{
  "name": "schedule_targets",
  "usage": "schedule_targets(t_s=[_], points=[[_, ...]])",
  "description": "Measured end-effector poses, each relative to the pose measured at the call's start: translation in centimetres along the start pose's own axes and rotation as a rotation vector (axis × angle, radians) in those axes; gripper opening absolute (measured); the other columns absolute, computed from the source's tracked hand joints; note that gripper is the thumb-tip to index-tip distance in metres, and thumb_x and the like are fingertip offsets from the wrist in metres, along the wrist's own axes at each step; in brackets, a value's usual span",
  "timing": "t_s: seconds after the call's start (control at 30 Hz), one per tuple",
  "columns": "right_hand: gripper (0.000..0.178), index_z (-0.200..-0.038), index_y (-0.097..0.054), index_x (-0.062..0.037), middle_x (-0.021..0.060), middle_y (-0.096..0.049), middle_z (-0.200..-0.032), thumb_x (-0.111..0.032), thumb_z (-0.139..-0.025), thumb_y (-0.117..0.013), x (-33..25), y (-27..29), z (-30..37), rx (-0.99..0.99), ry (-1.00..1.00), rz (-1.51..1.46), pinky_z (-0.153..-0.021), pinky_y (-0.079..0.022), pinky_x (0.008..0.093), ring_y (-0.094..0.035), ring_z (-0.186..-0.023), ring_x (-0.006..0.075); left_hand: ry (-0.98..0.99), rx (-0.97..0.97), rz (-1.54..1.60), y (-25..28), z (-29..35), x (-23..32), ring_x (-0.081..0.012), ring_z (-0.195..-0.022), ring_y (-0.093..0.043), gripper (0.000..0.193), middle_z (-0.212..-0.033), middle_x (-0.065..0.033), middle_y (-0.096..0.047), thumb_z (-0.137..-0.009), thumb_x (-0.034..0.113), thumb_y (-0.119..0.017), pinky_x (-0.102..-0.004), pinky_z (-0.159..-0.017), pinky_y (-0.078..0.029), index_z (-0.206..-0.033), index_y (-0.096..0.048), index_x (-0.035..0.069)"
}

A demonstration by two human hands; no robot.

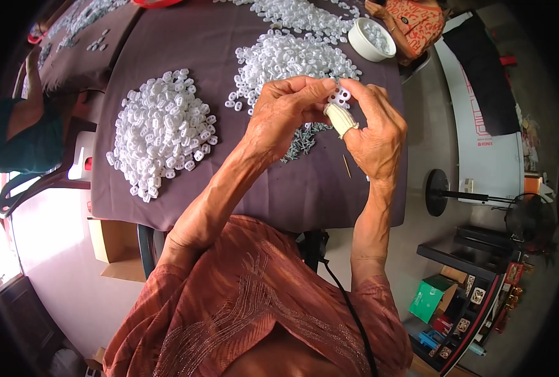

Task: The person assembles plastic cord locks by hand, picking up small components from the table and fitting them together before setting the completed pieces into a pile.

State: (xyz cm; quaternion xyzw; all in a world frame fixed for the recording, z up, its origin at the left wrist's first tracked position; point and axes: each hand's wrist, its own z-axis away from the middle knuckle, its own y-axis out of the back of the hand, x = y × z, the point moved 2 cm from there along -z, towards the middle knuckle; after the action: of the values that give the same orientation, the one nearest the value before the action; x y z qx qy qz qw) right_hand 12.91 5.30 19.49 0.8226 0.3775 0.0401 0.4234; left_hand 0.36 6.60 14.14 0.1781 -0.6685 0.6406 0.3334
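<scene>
Over the table, a small white plastic piece with two holes is held up between my two hands. My left hand pinches it from the left with thumb and fingertips. From the other side, the fingers of my right hand close on it. A cream ribbed cover sits over my right thumb. Whether a smaller part is also between the fingers cannot be made out. Just beyond my hands lies a heap of similar white pieces. Small grey-green parts lie below my left fingers, partly hidden.
Another heap of white pieces lies at the left on the brown tablecloth. A white bowl of pieces stands at the far right edge. Near my right wrist lies a thin pointed stick. Other people sit at the far right and left.
</scene>
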Motion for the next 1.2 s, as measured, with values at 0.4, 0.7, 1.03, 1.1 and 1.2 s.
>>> schedule_targets(t_s=[0.4,0.7,1.03,1.1,1.2], points=[[0.037,-0.092,-0.057,-0.001,0.0099,-0.059,-0.082,0.004,-0.056,-0.065,0.4,-0.2,0.1,-0.087,0.08,0.132,-0.064,-0.046,0.0341,-0.056,-0.076,0.027,0.05,0.009,-0.032,0.5,-0.3,-0.4,-0.0142,-0.065,-0.057,0.015,-0.074,-0.0079,-0.06,-0.076,0.012,-0.064,-0.0281,-0.063,-0.049,-0.082,-0.063,-0.002],[0.036,-0.09,-0.057,0.0008,0.0102,-0.057,-0.077,0.003,-0.055,-0.065,1.4,-0.1,0.0,-0.14,0.173,0.112,-0.061,-0.046,0.0346,-0.054,-0.071,0.0276,0.066,-0.02,-0.053,0.6,-0.7,-0.8,-0.0148,-0.067,-0.058,0.015,-0.075,-0.0091,-0.061,-0.076,0.011,-0.063,-0.0276,-0.062,-0.05,-0.082,-0.062,-0.003],[0.035,-0.09,-0.057,-0.0004,0.0101,-0.057,-0.078,0.001,-0.056,-0.066,1.6,-0.2,0.2,-0.139,0.141,0.112,-0.061,-0.045,0.0351,-0.054,-0.071,0.0277,0.101,-0.069,-0.008,0.8,-0.9,-1.3,-0.0135,-0.063,-0.057,0.016,-0.075,-0.0078,-0.062,-0.078,0.014,-0.062,-0.0252,-0.058,-0.049,-0.084,-0.063,-0.002],[0.034,-0.09,-0.057,-0.0006,0.0101,-0.058,-0.078,0.0,-0.057,-0.066,1.6,-0.2,0.2,-0.142,0.139,0.115,-0.062,-0.045,0.0352,-0.054,-0.071,0.0278,0.092,-0.074,-0.026,0.9,-0.9,-1.2,-0.0133,-0.064,-0.057,0.016,-0.075,-0.0078,-0.062,-0.079,0.013,-0.062,-0.025,-0.058,-0.048,-0.084,-0.063,-0.002],[0.033,-0.09,-0.057,-0.0008,0.0106,-0.058,-0.079,-0.002,-0.059,-0.067,1.6,-0.2,0.2,-0.136,0.147,0.122,-0.062,-0.045,0.0354,-0.054,-0.071,0.0281,0.098,-0.085,-0.043,0.9,-1.1,-1.3,-0.0132,-0.064,-0.057,0.016,-0.074,-0.0076,-0.061,-0.078,0.013,-0.062,-0.0247,-0.058,-0.048,-0.083,-0.063,-0.002]])
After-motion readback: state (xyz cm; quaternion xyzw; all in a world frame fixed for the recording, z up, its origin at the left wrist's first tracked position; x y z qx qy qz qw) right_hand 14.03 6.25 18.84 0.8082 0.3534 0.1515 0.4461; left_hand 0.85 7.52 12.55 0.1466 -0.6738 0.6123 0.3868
